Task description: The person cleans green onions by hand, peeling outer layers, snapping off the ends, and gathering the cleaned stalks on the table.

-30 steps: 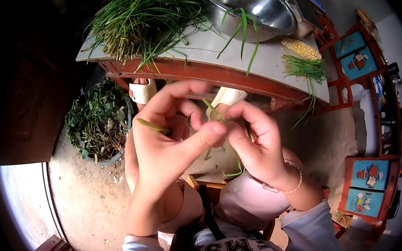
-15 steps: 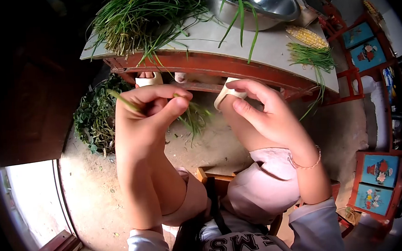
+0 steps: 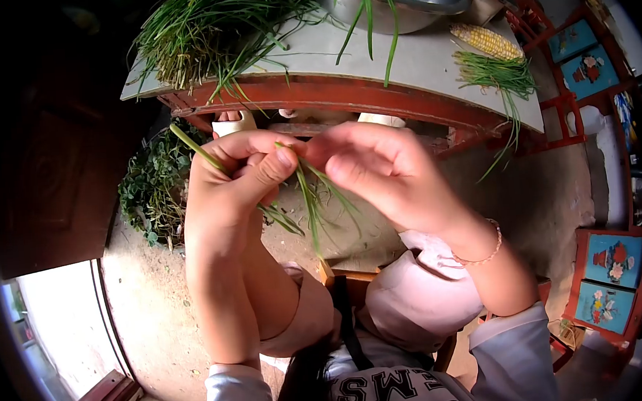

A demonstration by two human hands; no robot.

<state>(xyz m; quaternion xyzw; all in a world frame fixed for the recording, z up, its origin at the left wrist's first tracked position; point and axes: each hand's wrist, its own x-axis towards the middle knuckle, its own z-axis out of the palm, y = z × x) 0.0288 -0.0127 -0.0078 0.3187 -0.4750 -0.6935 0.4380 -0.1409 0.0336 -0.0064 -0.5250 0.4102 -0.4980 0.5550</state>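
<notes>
My left hand (image 3: pixel 235 176) is closed on garlic chives (image 3: pixel 308 201), the thumb pressed against the index finger. A thicker green stalk (image 3: pixel 194 144) runs through the same hand and sticks out past the knuckles. Thin blades hang below the fingertips. My right hand (image 3: pixel 385 171) reaches in from the right, fingers stretched and slightly blurred, thumb apart. Its fingertips come right beside the left ones; whether they touch the chives I cannot tell. A large heap of chives (image 3: pixel 215 34) lies on the table (image 3: pixel 298 58) ahead.
A steel basin (image 3: pixel 405 11) with chive blades over its rim stands on the table. An ear of corn (image 3: pixel 486 41) and a small chive bunch (image 3: pixel 497 74) lie at the right end. Leafy greens (image 3: pixel 151 185) are on the floor at left. A painted cabinet (image 3: pixel 609 278) stands right.
My right hand has moved left, up to the left fingertips. The chives hanging from my left hand show more spread out. The view has shifted slightly.
</notes>
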